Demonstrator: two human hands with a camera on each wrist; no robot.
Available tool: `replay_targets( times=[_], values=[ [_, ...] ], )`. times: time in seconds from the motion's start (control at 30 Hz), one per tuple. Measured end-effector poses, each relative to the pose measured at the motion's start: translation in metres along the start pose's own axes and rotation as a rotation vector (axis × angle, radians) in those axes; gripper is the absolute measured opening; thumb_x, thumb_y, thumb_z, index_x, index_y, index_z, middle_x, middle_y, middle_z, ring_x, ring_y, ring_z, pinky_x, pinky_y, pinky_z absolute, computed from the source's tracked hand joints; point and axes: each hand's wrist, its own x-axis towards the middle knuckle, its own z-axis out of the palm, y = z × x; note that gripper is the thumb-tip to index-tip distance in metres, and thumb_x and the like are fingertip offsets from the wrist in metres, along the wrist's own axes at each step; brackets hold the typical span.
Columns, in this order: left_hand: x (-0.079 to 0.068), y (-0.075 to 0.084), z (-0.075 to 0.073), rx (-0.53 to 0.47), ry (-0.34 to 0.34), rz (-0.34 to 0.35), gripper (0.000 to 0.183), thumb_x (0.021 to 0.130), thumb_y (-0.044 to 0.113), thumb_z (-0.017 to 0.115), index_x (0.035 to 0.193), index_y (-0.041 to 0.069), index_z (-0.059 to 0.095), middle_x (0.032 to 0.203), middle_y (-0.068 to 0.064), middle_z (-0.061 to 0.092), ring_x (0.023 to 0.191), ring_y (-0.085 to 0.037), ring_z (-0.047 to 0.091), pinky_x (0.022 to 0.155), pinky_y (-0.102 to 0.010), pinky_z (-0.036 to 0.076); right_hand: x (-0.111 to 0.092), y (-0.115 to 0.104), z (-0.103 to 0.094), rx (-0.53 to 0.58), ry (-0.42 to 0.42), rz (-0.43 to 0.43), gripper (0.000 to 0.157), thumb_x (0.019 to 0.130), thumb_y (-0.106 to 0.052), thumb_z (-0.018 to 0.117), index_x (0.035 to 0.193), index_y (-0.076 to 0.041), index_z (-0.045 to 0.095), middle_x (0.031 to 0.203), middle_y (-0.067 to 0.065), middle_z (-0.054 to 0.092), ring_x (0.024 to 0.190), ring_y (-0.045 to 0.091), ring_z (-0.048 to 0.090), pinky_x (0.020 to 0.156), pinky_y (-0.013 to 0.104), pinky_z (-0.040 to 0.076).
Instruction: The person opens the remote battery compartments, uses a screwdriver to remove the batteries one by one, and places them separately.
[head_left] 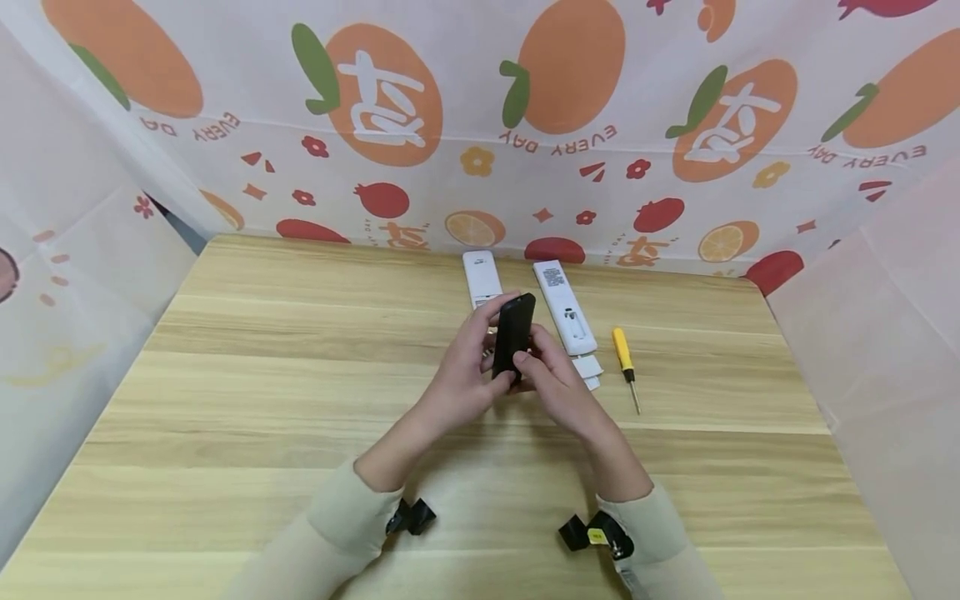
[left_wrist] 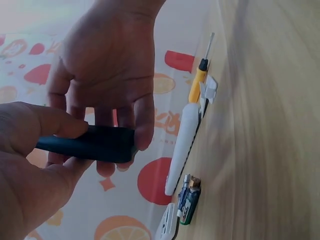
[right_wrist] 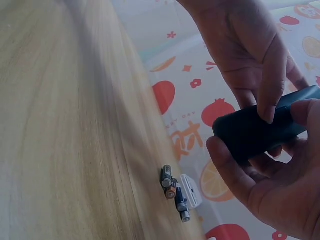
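Observation:
Both hands hold a slim black remote control [head_left: 514, 333] above the table, its far end tipped up. No buttons show on the faces in view. My left hand [head_left: 468, 367] grips its left side, with the thumb near the lower end. My right hand [head_left: 558, 383] holds the right side and lower part, its thumb on the upper face. In the right wrist view, the left thumb also presses on the remote, and the right fingers [right_wrist: 232, 165] curl beneath it. Some fingertips are hidden behind the remote.
Two white remotes lie behind the hands, one [head_left: 482, 271] partly covered, the other [head_left: 564, 304] with its battery compartment uncovered. White cover pieces [head_left: 588, 367] and a yellow screwdriver [head_left: 622, 350] lie right. Several batteries [right_wrist: 175, 192] sit by the left remote. A printed curtain [head_left: 465, 108] hangs behind.

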Motion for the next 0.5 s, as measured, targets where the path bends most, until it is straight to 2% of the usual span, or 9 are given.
replay_targets(
  times=[0.13,0.27,0.4,0.5],
  values=[
    [0.000,0.003,-0.001,0.048,-0.026,0.011,0.090,0.080,-0.016,0.069,0.153,0.020,0.030,0.138,-0.012,0.045,0.100,-0.025,0.061,0.078,-0.036,0.058,-0.001,0.001,-0.001,-0.031,0.008,-0.007,0.039,0.104,-0.013,0.038,0.142,-0.011,0.043,0.129,0.018,0.054,0.095,0.029,0.061,0.075,0.051,0.056],
    [0.001,0.008,-0.014,0.151,-0.066,0.028,0.086,0.081,-0.006,0.075,0.152,0.019,0.033,0.137,-0.009,0.052,0.108,-0.023,0.059,0.079,-0.037,0.058,-0.001,0.001,-0.003,-0.085,0.059,0.016,0.039,0.100,-0.010,0.040,0.138,-0.012,0.049,0.123,0.019,0.059,0.094,0.029,0.061,0.075,0.054,0.055],
    [0.001,0.016,-0.032,0.379,-0.046,0.093,0.084,0.081,0.005,0.081,0.151,0.020,0.037,0.129,-0.007,0.059,0.110,-0.022,0.061,0.079,-0.037,0.057,-0.001,0.000,-0.006,-0.173,0.133,0.058,0.032,0.097,-0.009,0.044,0.125,-0.013,0.058,0.113,0.015,0.063,0.090,0.028,0.060,0.073,0.052,0.053],
    [0.001,0.022,-0.041,0.586,-0.033,0.188,0.084,0.080,0.013,0.084,0.151,0.022,0.039,0.128,-0.008,0.057,0.112,-0.022,0.058,0.085,-0.037,0.055,-0.001,0.000,-0.008,-0.243,0.152,0.087,0.025,0.094,-0.010,0.046,0.113,-0.014,0.062,0.106,0.010,0.065,0.089,0.026,0.059,0.074,0.044,0.052]
  ],
)
